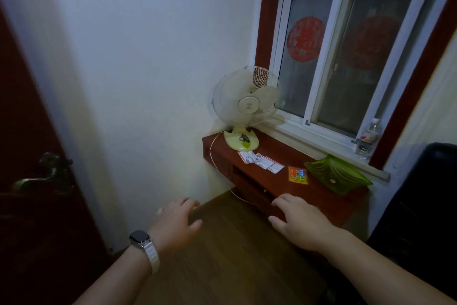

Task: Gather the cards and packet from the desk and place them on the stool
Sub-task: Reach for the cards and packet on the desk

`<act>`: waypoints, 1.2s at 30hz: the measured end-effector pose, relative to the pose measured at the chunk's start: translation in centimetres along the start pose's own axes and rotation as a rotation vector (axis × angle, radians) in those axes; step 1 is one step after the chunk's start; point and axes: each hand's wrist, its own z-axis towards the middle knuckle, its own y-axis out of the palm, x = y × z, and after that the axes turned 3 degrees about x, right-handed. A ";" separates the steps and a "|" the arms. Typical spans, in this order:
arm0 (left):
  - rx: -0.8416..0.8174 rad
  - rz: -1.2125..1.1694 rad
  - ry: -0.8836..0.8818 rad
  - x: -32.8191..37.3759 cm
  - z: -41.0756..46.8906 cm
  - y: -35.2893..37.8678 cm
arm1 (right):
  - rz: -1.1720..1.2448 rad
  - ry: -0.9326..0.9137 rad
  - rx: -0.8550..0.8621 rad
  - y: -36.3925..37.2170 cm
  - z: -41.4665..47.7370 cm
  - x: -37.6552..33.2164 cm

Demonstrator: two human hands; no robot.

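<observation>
Several white cards (261, 161) lie in an overlapping row on the dark red desk (319, 196) under the window, just in front of the fan. An orange packet (298, 175) lies flat to their right. My left hand (176, 222), with a watch on its wrist, hovers open over the wooden floor, well short of the desk. My right hand (298, 220) is open with spread fingers at the desk's near edge, below the packet and apart from it. No stool is in view.
A cream table fan (246, 107) stands at the desk's left end; its cord hangs to the floor. A green glass dish (337, 173) sits right of the packet. A water bottle (368, 139) stands on the sill. A dark chair (425, 201) is at right, a door (37, 181) at left.
</observation>
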 end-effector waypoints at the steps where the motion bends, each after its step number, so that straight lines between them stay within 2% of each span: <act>1: -0.008 0.009 -0.007 -0.5 0.8 0.1 | 0.006 0.001 -0.003 0.3 1.0 0.1; 8: -0.057 0.084 -0.022 -2.6 7.8 1.6 | 0.061 -0.018 -0.026 2.5 8.9 1.5; 13: -0.080 0.088 0.000 -1.9 16.4 2.0 | 0.096 0.038 -0.050 2.7 15.0 4.9; 24: -0.143 0.011 0.124 3.6 31.9 5.3 | 0.101 0.131 -0.071 2.4 24.8 13.4; 36: -0.259 -0.035 0.280 0.6 46.6 11.1 | 0.117 0.273 -0.082 7.5 34.9 17.8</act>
